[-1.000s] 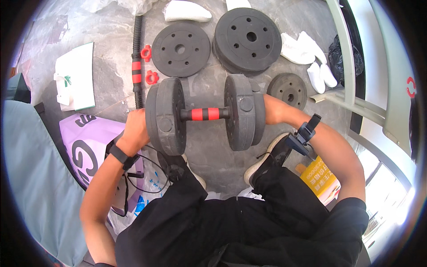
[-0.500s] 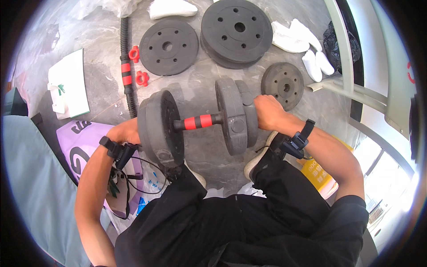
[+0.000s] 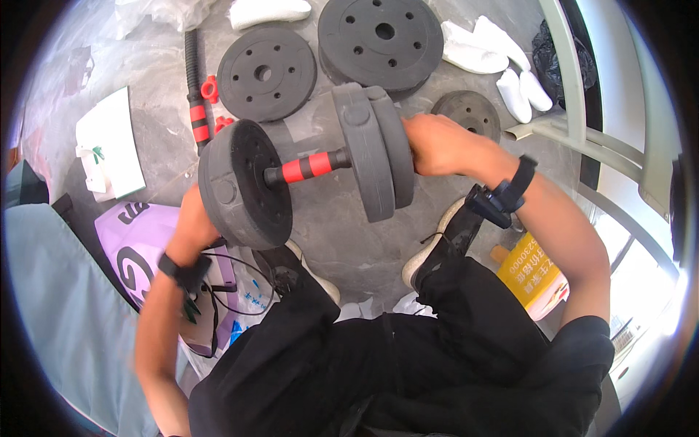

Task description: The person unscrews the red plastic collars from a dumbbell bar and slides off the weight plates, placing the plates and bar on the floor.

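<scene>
A dumbbell (image 3: pixel 315 166) with a red-and-black grip and grey plates at both ends is between my hands, tilted with its right end farther from me. My left hand (image 3: pixel 194 223) is at its left end, behind the outer plate, which hides most of the fingers. My right hand (image 3: pixel 443 146) is closed at its right end, against the outer plate; the fingertips are hidden. Beyond it lie a round plate (image 3: pixel 290 95) and larger stacked plates (image 3: pixel 411 51). A smaller plate (image 3: pixel 466 108) is partly behind my right hand.
A ridged black bar (image 3: pixel 192 65) and two red star nuts (image 3: pixel 210 89) lie at the far left. White foam pieces (image 3: pixel 477 54) are at the far right, near a pale metal frame (image 3: pixel 571 65). A purple bag (image 3: pixel 120 233) and a yellow box (image 3: pixel 530 266) flank my feet.
The dumbbell and both hands have shifted away from me and slightly left. Its right end has risen in the picture more than its left, and now covers part of the smaller plate's surroundings.
</scene>
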The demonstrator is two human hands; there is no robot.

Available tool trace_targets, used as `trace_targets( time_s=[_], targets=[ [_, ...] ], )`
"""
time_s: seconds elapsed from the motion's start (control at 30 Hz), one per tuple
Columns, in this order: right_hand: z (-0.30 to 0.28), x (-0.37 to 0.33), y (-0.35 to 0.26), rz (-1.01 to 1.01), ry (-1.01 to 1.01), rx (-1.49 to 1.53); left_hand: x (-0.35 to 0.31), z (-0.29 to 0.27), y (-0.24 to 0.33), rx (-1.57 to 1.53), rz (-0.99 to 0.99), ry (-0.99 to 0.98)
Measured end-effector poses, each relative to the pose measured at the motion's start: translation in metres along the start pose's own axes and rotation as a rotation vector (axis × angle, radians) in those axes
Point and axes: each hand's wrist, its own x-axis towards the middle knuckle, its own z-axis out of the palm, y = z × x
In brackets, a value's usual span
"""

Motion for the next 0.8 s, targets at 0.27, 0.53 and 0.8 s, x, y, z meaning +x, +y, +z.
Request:
trace_targets(
  time_s=[0.27, 0.53, 0.8],
  targets=[
    [-0.018, 0.035, 0.01, 0.334, -0.787, 0.608, -0.001, 0.028, -0.022, 0.426, 0.048, 0.282],
    [0.029, -0.012, -0.013, 0.15, 0.097, -0.118, 0.018, -0.013, -0.031, -0.392, -0.255, -0.584],
    [0.008, -0.004, 0.006, 0.199, -0.328, 0.393, -0.01, -0.001, -0.015, -0.265, -0.082, -0.189]
  ],
)
